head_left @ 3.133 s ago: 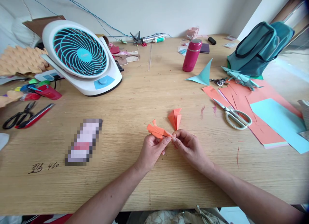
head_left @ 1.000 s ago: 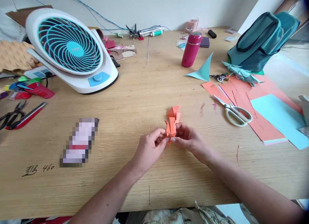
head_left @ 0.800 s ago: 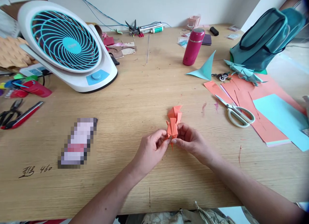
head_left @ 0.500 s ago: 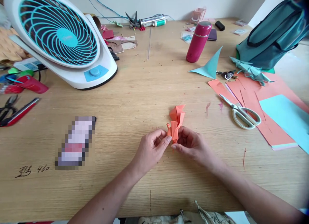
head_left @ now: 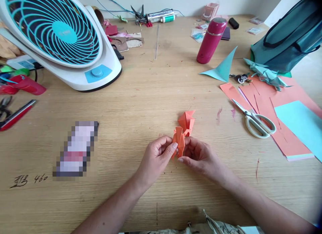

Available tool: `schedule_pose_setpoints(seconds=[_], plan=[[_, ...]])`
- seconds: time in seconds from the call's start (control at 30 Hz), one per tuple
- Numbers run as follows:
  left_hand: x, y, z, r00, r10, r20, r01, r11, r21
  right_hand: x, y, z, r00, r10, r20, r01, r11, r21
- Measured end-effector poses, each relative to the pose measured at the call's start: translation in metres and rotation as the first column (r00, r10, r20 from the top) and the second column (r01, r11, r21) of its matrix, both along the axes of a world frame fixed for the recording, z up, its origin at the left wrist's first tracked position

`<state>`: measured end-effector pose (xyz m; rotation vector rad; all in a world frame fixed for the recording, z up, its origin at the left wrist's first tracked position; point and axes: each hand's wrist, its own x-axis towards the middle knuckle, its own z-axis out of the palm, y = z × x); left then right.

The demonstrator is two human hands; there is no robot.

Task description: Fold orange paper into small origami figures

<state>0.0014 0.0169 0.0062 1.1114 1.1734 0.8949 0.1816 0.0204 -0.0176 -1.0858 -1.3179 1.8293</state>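
Note:
Between my hands is an orange origami figure (head_left: 179, 138), folded from paper, with a fanned part standing up at its far end. My left hand (head_left: 161, 152) pinches its near left side between thumb and fingers. On the opposite side, my right hand (head_left: 200, 154) has its thumb at the lower edge and its curled fingers behind the paper. The fingertips of that hand are partly hidden by the figure. Both forearms rest low over the wooden table (head_left: 141, 109).
At right lie scissors (head_left: 260, 124) on orange sheets (head_left: 297, 145), with a light blue sheet (head_left: 298, 121) beside them. Behind are a folded teal paper (head_left: 223, 68), a teal origami creature (head_left: 268, 74), keys (head_left: 240, 78), a flask (head_left: 211, 41) and a bag (head_left: 284, 42). Left are a fan (head_left: 65, 36) and a blurred phone (head_left: 76, 148).
The orange figure has turned and tilted slightly between my fingers, its front panel now reaching lower. Both hands keep nearly the same place. The whole view has shifted a little.

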Motion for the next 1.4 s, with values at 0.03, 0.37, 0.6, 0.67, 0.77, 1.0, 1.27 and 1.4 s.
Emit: schedule_pose_setpoints(seconds=[0.03,0.37,0.6,0.67,0.77,1.0,1.27,1.4], plan=[[0.000,0.000,0.000,1.000,-0.003,0.011,0.004,1.000,-0.020,0.000,0.000,0.001,1.000,-0.002,0.009,0.002,1.000,-0.002],[-0.001,0.001,-0.001,0.990,-0.056,0.126,0.068,0.993,-0.097,0.005,-0.001,0.001,0.972,-0.005,0.235,-0.062,0.960,0.274],[-0.001,0.000,-0.003,0.994,-0.060,0.094,0.068,0.994,-0.081,0.003,-0.004,0.000,0.976,-0.013,0.216,-0.039,0.972,0.233],[-0.001,0.000,-0.003,0.995,-0.052,0.086,0.059,0.994,-0.087,0.003,-0.004,-0.003,0.988,-0.026,0.155,-0.001,0.985,0.175],[-0.001,0.001,-0.003,0.996,-0.051,0.079,0.060,0.991,-0.116,0.004,-0.003,-0.004,0.996,-0.044,0.082,0.034,0.993,0.117],[0.000,0.001,0.002,0.993,-0.079,0.092,0.090,0.988,-0.124,0.006,0.000,-0.001,0.998,-0.022,-0.061,0.023,1.000,0.019],[-0.001,0.001,0.001,0.990,-0.072,0.119,0.088,0.987,-0.136,0.008,0.009,0.011,0.991,0.028,-0.133,-0.036,0.998,-0.060],[-0.001,0.002,-0.001,0.984,-0.092,0.151,0.114,0.982,-0.150,0.008,0.010,0.013,0.994,0.045,-0.096,-0.049,0.998,-0.040]])
